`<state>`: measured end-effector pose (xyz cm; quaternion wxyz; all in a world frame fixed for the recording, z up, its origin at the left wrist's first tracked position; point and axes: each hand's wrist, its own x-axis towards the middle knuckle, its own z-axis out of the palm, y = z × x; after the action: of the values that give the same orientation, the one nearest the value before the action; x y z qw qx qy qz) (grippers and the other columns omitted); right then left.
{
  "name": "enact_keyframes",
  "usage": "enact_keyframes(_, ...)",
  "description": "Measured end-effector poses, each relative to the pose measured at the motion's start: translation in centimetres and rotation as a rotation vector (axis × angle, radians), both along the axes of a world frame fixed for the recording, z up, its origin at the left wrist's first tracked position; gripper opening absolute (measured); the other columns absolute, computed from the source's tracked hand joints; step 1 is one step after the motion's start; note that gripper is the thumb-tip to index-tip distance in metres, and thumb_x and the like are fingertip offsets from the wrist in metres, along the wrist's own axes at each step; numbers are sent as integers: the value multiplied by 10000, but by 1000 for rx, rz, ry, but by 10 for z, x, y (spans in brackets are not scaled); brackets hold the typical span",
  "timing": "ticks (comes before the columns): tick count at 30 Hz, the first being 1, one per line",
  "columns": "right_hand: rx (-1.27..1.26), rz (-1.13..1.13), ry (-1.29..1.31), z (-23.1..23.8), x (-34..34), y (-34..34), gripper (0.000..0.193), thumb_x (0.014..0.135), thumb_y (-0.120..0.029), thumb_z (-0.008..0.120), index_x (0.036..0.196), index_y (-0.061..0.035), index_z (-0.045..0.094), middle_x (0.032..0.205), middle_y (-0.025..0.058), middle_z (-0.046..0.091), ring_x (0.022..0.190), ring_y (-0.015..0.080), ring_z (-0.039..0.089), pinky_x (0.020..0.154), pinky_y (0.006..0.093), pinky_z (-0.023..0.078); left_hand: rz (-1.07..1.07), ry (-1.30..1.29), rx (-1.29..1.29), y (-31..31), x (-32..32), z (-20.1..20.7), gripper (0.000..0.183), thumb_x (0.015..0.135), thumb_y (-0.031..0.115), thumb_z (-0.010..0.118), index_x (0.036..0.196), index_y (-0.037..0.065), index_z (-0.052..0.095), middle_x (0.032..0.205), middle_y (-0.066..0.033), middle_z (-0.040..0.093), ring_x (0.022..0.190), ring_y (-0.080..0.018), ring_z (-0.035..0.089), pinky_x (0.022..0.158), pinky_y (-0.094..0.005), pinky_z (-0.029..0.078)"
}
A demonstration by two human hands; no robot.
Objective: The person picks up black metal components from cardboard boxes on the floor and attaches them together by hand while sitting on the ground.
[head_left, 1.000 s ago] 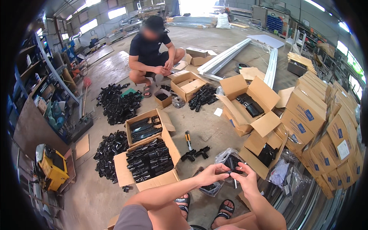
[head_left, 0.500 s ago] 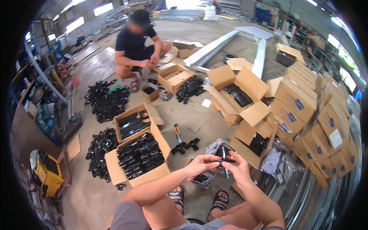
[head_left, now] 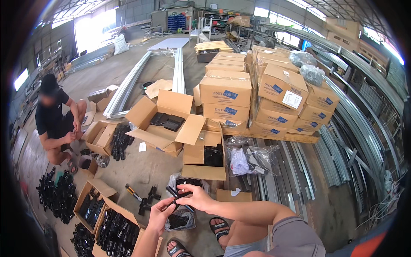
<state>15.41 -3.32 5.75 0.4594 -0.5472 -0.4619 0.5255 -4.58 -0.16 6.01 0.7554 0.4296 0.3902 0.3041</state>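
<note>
Together, the left hand [head_left: 160, 217] and right hand [head_left: 198, 198] pinch a black part [head_left: 171, 191] between narrowly parted fingers [head_left: 187, 188], lower centre of the frame.

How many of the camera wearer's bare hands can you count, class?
2: the left hand, lower left of the black part; the right hand, at its right. Neither hand is hidden.
</note>
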Motion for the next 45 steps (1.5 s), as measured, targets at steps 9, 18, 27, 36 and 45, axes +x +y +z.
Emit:
enact_keyframes(9,-5,-87,-46,-6,4,-5,671,764,-175,804,1344,2,517,1202,163,614,956,186,651,838,306,524,-59,25,69,6,8,0,239,907,59,658,1126,-14,600,1097,-77,633,986,-147,620,853,-308,542)
enact_keyframes(18,8,-47,-30,2,-8,-3,651,753,-86,809,1330,3,522,1229,182,581,963,204,666,852,304,529,-76,118,-86,13,-2,-13,273,933,232,659,1140,55,643,1080,-39,634,989,-136,585,819,-316,497)
enact_keyframes(27,-34,-22,111,19,-24,-13,681,743,-33,800,1340,47,482,1252,188,547,991,211,662,833,320,548,-40,-35,-295,8,-14,-10,289,925,217,667,1155,47,630,1033,-22,669,902,-101,639,802,-255,512)
enact_keyframes(36,-35,-37,92,16,-19,-10,682,734,-28,803,1338,29,492,1242,191,544,959,207,664,808,302,551,-20,-47,-253,10,-7,-16,291,913,220,680,1144,48,640,1016,-15,672,887,-88,637,767,-234,505)
enact_keyframes(45,-43,-41,79,13,-20,-9,685,737,-36,801,1339,40,484,1233,197,549,961,210,667,811,302,552,-44,-13,-206,12,-8,-21,259,912,239,684,1099,61,655,964,1,667,825,-69,612,676,-226,491)
